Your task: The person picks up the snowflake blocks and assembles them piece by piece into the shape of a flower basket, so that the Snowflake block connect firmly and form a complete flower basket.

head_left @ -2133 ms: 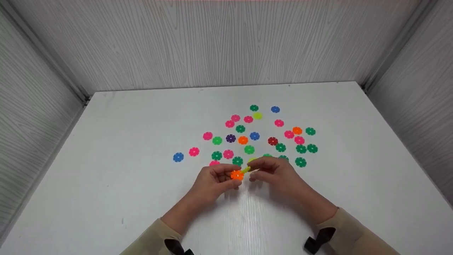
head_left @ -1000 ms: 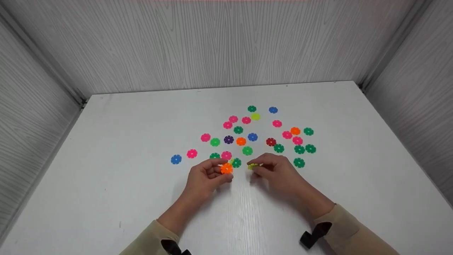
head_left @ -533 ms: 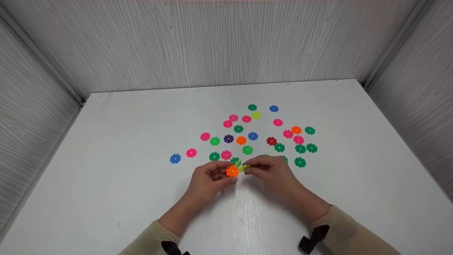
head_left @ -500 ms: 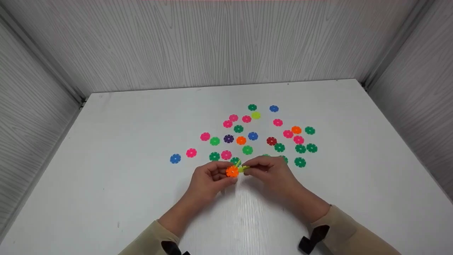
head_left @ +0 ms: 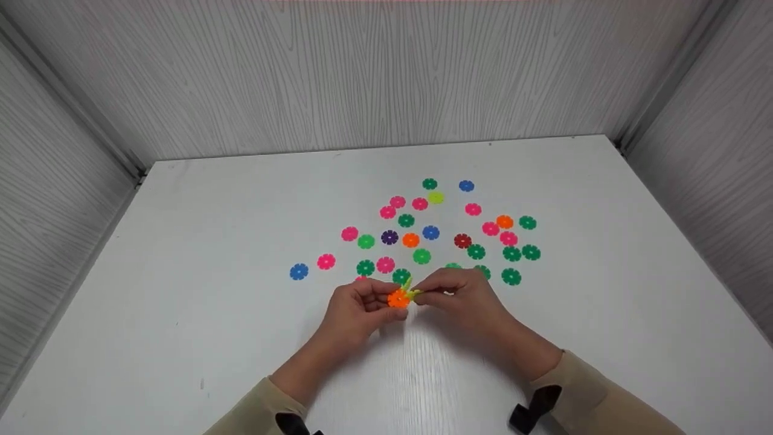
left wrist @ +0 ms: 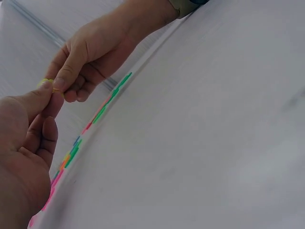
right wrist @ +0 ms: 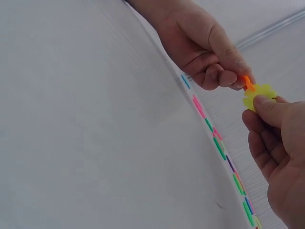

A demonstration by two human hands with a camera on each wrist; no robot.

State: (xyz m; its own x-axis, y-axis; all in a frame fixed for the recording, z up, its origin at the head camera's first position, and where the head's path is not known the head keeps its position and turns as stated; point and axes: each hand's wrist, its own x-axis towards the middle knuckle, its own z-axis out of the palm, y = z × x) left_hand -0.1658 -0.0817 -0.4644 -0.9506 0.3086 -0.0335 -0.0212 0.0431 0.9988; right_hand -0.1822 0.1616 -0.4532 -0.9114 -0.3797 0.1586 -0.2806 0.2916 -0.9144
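Observation:
In the head view, my left hand [head_left: 356, 311] pinches an orange notched disc [head_left: 398, 298] between thumb and fingers. A yellow disc [head_left: 406, 284] stands up at the orange disc's upper right edge. My right hand [head_left: 471, 299] pinches another yellow disc [head_left: 415, 293] edge-on against the orange one's right side. The right wrist view shows the yellow disc [right wrist: 259, 97] touching the orange disc [right wrist: 248, 83], with a hand on each. Fingers cover most of the pieces in the left wrist view, where only a bit of yellow [left wrist: 45, 81] shows.
Several flat notched discs lie spread beyond my hands, among them a blue one [head_left: 299, 271] at the left, a dark red one [head_left: 462, 241] and a green one [head_left: 511, 277] at the right. The white table [head_left: 211, 241] meets grey wood-grain walls [head_left: 374, 72].
Since about a second ago, my hands have come together, and the yellow disc in my right hand now meets the orange disc. Both hands sit slightly lower in the head view than half a second ago.

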